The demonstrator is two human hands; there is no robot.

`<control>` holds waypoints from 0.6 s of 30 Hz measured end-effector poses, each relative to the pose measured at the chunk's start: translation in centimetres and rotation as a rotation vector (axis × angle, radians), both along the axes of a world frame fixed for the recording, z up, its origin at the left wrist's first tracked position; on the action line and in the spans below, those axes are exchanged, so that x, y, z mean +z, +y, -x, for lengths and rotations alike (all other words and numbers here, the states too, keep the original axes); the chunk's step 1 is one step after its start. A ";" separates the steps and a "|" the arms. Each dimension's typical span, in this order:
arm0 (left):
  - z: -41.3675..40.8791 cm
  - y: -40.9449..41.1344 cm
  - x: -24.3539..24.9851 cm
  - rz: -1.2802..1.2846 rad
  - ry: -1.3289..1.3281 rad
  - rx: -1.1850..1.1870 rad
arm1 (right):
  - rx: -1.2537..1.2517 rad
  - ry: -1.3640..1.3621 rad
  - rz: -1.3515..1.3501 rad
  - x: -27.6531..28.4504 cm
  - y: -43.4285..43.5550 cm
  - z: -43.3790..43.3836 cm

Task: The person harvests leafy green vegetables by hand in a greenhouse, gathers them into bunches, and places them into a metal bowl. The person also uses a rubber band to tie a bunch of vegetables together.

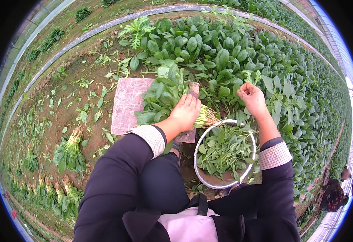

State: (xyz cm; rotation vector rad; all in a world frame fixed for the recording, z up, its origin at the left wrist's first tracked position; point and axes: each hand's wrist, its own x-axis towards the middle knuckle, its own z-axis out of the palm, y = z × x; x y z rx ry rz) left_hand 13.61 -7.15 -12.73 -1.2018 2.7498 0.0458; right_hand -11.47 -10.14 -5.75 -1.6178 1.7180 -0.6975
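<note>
My left hand (pixel 186 113) is closed around a bunch of spinach (pixel 164 93), its leaves pointing up and left and its pale stems and roots to the right. The bunch lies over a worn pinkish board (pixel 128 103). To the right, my right hand (pixel 251 96) is raised over the growing spinach plants (pixel 225 57), thumb and fingertips pinched together; whether something small is between them I cannot tell. Below it stands a round white-rimmed tub (pixel 197 157) with loose green leaves (pixel 225 148) inside.
Tied spinach bunches (pixel 70 154) lie on the soil at the left, with several more (pixel 51 193) at the lower left. Loose leaves are scattered on the soil. A pale strip (pixel 104 25) curves behind the bed. Another person (pixel 333 193) is at the far lower right.
</note>
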 end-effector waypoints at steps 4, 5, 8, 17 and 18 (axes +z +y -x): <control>-0.1 -0.2 -0.1 0.010 -0.025 0.063 | -0.019 0.550 -0.354 0.8 11.0 9.6; 0.1 -0.1 0.1 0.018 -0.044 0.068 | -0.086 0.703 -0.451 0.5 14.4 12.3; 1.1 0.1 1.7 -0.031 -0.136 0.089 | -0.300 0.826 -0.627 -2.5 28.2 19.8; 2.8 2.0 2.4 -0.063 -0.174 0.165 | -0.733 -0.182 -1.768 -7.4 59.9 14.7; 2.7 2.2 2.6 -0.043 -0.173 0.158 | -0.683 -0.229 -1.720 -8.5 60.8 13.7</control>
